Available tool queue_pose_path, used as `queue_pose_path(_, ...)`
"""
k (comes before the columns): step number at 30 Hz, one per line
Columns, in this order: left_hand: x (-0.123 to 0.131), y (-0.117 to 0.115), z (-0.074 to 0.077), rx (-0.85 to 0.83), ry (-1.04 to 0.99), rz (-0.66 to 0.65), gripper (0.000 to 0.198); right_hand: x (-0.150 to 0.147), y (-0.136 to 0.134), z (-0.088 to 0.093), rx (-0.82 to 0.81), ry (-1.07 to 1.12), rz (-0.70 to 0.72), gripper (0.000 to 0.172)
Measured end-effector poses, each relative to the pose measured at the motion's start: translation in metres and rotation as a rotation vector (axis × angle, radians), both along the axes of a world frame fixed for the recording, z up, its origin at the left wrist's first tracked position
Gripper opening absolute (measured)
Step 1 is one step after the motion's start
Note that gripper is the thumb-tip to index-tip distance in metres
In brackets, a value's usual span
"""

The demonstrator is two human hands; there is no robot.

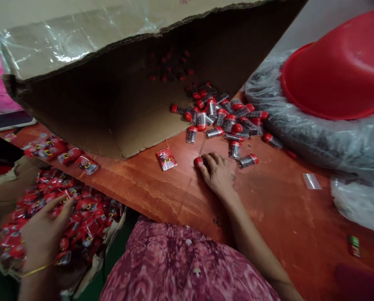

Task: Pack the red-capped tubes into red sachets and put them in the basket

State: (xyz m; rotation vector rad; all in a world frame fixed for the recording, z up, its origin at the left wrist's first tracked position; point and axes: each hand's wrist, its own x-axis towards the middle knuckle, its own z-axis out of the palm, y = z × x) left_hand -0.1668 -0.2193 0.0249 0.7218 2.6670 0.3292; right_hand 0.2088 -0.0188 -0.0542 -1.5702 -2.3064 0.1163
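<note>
My right hand (pixel 216 173) rests on the red-brown table, its fingers curled over a small clear tube with a red cap (pixel 198 161) and dark contents. Beyond it lies a loose pile of similar red-capped tubes (pixel 229 123), spilling out of a tilted cardboard box. My left hand (pixel 49 228), slightly blurred, hovers over an open carton (pixel 114 228) full of red-labelled packs (pixel 88 225). Its thumb and forefinger are apart, with nothing clearly held between them. A stack of small red printed cards (pixel 166 159) lies on the table between the hands.
The large cardboard box (pixel 136 140) overhangs the back of the table (pixel 187 196). Several red packs (pixel 86 164) lie along the left edge near a phone-like device (pixel 11 120). At right are a red tub (pixel 337 67), a filled plastic bag (pixel 312 142) and a small green-red object (pixel 354 246).
</note>
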Motion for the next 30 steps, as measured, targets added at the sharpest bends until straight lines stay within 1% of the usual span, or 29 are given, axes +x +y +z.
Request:
queue_pose_path(1,0.024,0.018,-0.004,0.180,0.049,-0.062,0.018,-0.004,-0.005,0.000,-0.008,0.007,-0.001,0.045)
queue_pose_path(2,0.049,0.039,-0.009,0.386,0.006,-0.202,0.021,-0.008,-0.009,-0.001,-0.014,0.010,-0.007,0.045)
queue_pose_path(3,0.073,0.061,-0.016,0.543,-0.067,-0.373,0.026,-0.011,-0.012,-0.002,-0.018,0.010,-0.014,0.046)
queue_pose_path(4,0.095,0.083,-0.024,0.611,-0.098,-0.524,0.030,-0.014,-0.015,-0.004,-0.017,0.007,-0.018,0.047)
queue_pose_path(6,0.127,0.122,-0.039,0.618,-0.057,-0.730,0.035,-0.015,-0.019,-0.009,-0.001,0.002,-0.022,0.050)
queue_pose_path(8,0.144,0.149,-0.050,0.515,-0.036,-0.844,0.035,-0.014,-0.023,-0.014,0.023,0.020,-0.025,0.052)
queue_pose_path(9,0.148,0.157,-0.054,0.458,-0.025,-0.868,0.033,-0.012,-0.024,-0.016,0.031,0.038,-0.026,0.051)
queue_pose_path(11,0.151,0.166,-0.058,0.376,-0.003,-0.871,0.028,-0.008,-0.026,-0.018,0.042,0.083,-0.029,0.047)
queue_pose_path(13,0.151,0.168,-0.059,0.358,0.018,-0.845,0.027,-0.006,-0.027,-0.015,0.047,0.129,-0.035,0.044)
queue_pose_path(16,0.152,0.167,-0.060,0.398,0.000,-0.802,0.026,-0.008,-0.028,-0.003,0.049,0.211,-0.053,0.038)
queue_pose_path(18,0.154,0.167,-0.058,0.466,-0.046,-0.757,0.025,-0.014,-0.029,0.008,0.026,0.316,-0.047,0.033)
queue_pose_path(20,0.157,0.167,-0.053,0.553,-0.098,-0.714,0.027,-0.026,-0.030,0.018,-0.056,0.495,-0.035,0.030)
queue_pose_path(21,0.160,0.166,-0.050,0.596,-0.121,-0.702,0.028,-0.033,-0.030,0.022,-0.125,0.615,-0.032,0.030)
queue_pose_path(24,0.173,0.161,-0.036,0.693,-0.175,-0.716,0.029,-0.056,-0.028,0.030,-0.409,1.026,-0.013,0.032)
queue_pose_path(26,0.180,0.155,-0.029,0.745,-0.222,-0.717,0.027,-0.068,-0.027,0.032,-0.538,1.223,0.008,0.033)
queue_pose_path(28,0.185,0.149,-0.024,0.798,-0.322,-0.639,0.029,-0.073,-0.026,0.033,-0.554,1.299,-0.009,0.032)
queue_pose_path(30,0.185,0.142,-0.023,0.788,-0.525,-0.490,0.038,-0.073,-0.028,0.033,-0.506,1.292,-0.055,0.035)
